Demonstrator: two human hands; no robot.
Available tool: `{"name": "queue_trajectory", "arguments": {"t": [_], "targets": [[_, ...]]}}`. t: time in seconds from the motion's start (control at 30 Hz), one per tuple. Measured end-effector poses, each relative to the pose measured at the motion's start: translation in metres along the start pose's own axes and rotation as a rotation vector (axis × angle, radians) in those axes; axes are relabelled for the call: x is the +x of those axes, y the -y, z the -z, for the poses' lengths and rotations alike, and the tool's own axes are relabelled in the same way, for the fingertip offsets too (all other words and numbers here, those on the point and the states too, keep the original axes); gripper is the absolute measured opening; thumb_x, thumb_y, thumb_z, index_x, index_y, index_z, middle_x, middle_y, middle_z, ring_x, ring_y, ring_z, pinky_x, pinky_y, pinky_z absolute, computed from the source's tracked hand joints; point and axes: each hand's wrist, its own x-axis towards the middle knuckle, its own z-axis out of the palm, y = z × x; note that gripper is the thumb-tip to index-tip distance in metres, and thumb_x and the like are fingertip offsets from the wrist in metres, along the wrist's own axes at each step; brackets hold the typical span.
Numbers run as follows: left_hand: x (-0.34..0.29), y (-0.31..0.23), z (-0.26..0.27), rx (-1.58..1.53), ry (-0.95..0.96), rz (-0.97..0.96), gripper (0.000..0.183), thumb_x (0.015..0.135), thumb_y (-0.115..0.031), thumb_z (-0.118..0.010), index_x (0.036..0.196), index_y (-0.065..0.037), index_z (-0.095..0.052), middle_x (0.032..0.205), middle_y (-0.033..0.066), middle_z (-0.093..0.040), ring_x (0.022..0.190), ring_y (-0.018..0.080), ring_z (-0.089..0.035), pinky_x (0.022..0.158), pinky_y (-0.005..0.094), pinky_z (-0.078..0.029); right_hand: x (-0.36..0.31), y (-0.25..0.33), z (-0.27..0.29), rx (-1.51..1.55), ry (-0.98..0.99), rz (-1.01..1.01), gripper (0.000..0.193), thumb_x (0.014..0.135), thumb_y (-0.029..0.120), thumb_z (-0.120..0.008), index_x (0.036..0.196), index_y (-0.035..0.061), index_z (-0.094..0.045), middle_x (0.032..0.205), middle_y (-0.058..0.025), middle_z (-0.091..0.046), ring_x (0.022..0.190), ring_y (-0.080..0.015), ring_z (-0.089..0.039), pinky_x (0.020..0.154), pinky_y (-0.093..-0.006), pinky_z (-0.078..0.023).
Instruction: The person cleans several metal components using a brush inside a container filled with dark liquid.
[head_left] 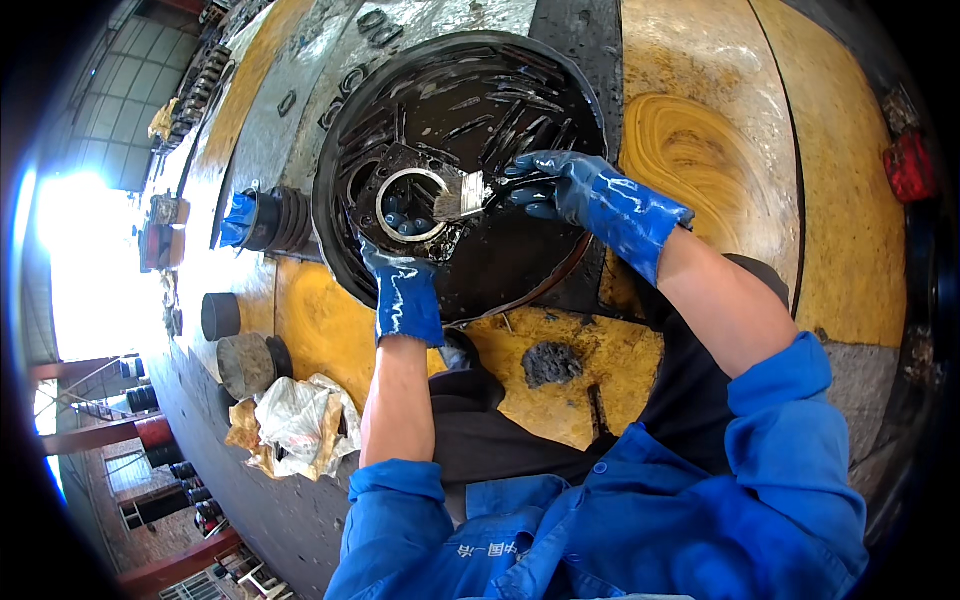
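Note:
My left hand [402, 285], in a wet blue rubber glove, grips a dark flanged metal part [405, 165] with a bright round bore. Several of its gloved fingertips show through the bore. My right hand [585, 190], gloved alike, is closed around the handle of a flat paintbrush [470, 196]. The bristles touch the right side of the bore's bright rim. Both hands are over a wide round black tub [335, 255] holding dark oily liquid [510, 250]. Long dark metal pieces [515, 130] lie in the far part of the tub.
Yellow and grey floor plates [710, 160] surround the tub. Left of it stand a dark ribbed cylindrical part [290, 218] with a blue piece, a grey cylinder [245, 365] and crumpled plastic [300, 420]. A dark lump [552, 364] lies near my legs. A red object [910, 168] sits far right.

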Motion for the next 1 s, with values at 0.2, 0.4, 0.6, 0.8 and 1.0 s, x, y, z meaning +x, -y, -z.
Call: {"name": "queue_trajectory", "arguments": {"t": [0.2,0.4,0.6,0.8,1.0], "targets": [[0.004,-0.001,-0.001,0.324,-0.047,-0.141,0.031,0.102,-0.024,-0.052,0.126,-0.010,-0.065,0.117,0.0095,-0.071,0.099,0.0248,-0.069,0.087,0.0435,-0.058,-0.022,-0.008,-0.012,-0.154,0.007,0.025,0.027,0.102,0.025,-0.062,0.124,0.0099,-0.069,0.122,-0.0090,-0.073,0.100,-0.0270,-0.073,0.083,-0.0426,-0.058],[0.006,-0.012,-0.007,0.662,-0.091,-0.383,0.032,0.101,-0.020,-0.053,0.128,-0.008,-0.064,0.120,0.0105,-0.071,0.102,0.0249,-0.070,0.091,0.0434,-0.057,-0.039,-0.023,-0.017,-0.312,0.069,0.146,0.030,0.107,0.028,-0.056,0.127,0.0078,-0.067,0.125,-0.0094,-0.072,0.103,-0.0256,-0.073,0.085,-0.0389,-0.059],[0.013,-0.032,-0.012,1.105,-0.132,-0.798,0.033,0.099,-0.016,-0.055,0.130,-0.006,-0.063,0.124,0.0115,-0.071,0.105,0.0250,-0.070,0.094,0.0433,-0.056,-0.064,-0.027,-0.035,-0.519,0.076,0.211,0.023,0.105,0.022,-0.062,0.117,0.0053,-0.073,0.113,-0.0101,-0.076,0.097,-0.0172,-0.074,0.082,-0.0300,-0.062],[0.002,-0.036,-0.027,0.072,0.037,-0.536,0.033,0.096,-0.010,-0.060,0.128,-0.003,-0.063,0.120,0.0119,-0.072,0.102,0.0232,-0.070,0.091,0.0406,-0.058,-0.091,-0.018,-0.044,-1.050,0.343,0.797,0.018,0.093,0.008,-0.068,0.110,0.0047,-0.074,0.100,-0.0119,-0.075,0.090,-0.0198,-0.073,0.081,-0.0354,-0.058],[0.025,-0.033,-0.028,-0.180,0.072,-0.477,0.034,0.103,-0.021,-0.052,0.127,0.000,-0.062,0.121,0.0140,-0.070,0.104,0.0261,-0.069,0.089,0.0431,-0.059,-0.063,-0.025,-0.027,-1.181,0.467,0.984,0.019,0.089,0.000,-0.071,0.107,0.0054,-0.074,0.104,-0.0112,-0.076,0.089,-0.0239,-0.075,0.080,-0.0343,-0.060]]}}
